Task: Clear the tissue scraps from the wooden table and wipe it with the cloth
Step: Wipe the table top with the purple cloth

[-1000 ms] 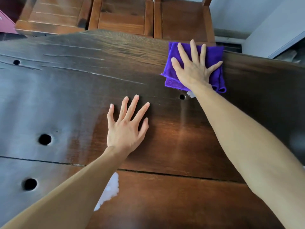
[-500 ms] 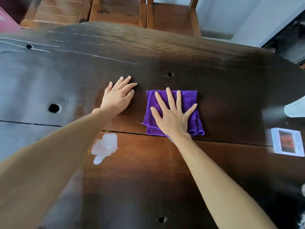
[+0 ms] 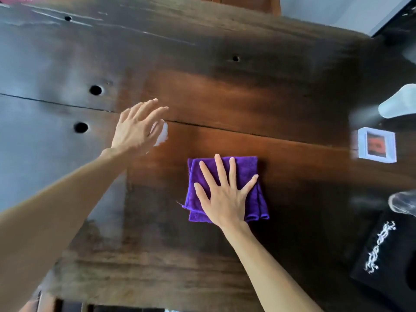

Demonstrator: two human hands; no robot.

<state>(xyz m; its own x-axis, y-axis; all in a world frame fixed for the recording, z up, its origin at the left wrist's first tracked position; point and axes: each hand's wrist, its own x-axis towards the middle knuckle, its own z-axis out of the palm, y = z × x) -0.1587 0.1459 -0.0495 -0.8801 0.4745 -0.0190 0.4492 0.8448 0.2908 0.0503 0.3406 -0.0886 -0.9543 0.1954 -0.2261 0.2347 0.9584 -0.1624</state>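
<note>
Fingers [image 3: 227, 174] of the right hand [image 3: 222, 199] lay straight and spread, palm down, pressing flat on the purple cloth [image 3: 245, 174]; nothing was curled or pinched there; the cloth was folded into a rough square and sat on the reddish middle of the wooden table [image 3: 236, 104], on the near side of the long crack that ran across the boards. The left hand [image 3: 137, 129] hovered over or rested on a white tissue scrap [image 3: 162, 134], its fingers extended and close together, pointing up and to the right; the hand was blurred, and whether it touched the scrap could not be told; only the right edge of the scrap showed past the fingers, lying just at the crack, up and to the left of the cloth and apart from it.

Three larger dark holes showed in the tabletop, two to the left of the left hand and one further back near the middle; a smaller one sat near the far left edge. On the right side of the table lay a small white-framed photo [image 3: 376, 146]; beyond it, at the right edge, a pale object [image 3: 398, 104] too cut off to identify; nearer, a clear rounded object [image 3: 403, 202] and a black item with white lettering [image 3: 380, 251]. A wooden chair [image 3: 247, 3] stood past the far edge of the table.
</note>
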